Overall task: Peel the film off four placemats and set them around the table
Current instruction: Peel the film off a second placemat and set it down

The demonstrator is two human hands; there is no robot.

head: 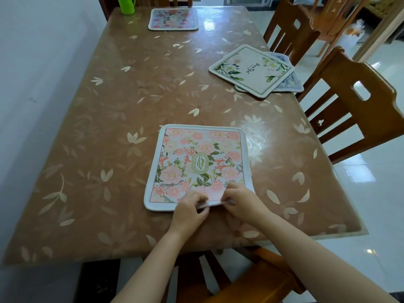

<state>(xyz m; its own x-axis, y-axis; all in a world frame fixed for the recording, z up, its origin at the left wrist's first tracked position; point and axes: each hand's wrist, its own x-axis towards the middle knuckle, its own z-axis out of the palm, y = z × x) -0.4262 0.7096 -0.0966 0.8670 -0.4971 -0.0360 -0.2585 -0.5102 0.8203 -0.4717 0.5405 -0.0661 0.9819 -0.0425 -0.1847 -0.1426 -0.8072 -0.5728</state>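
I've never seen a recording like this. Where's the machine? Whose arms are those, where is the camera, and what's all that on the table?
There is no machine here. A person wears one wide camera on the head, looking forward and down, so the arms are their own. The left hand and the right hand both pinch the near edge of a pink placemat that lies on the brown table, apparently to start loosening its film. At the far end lies another flowered placemat, with a green cup near it. At the right edge, a white placemat lies on top of a blue placemat. Wooden chairs stand around the table.
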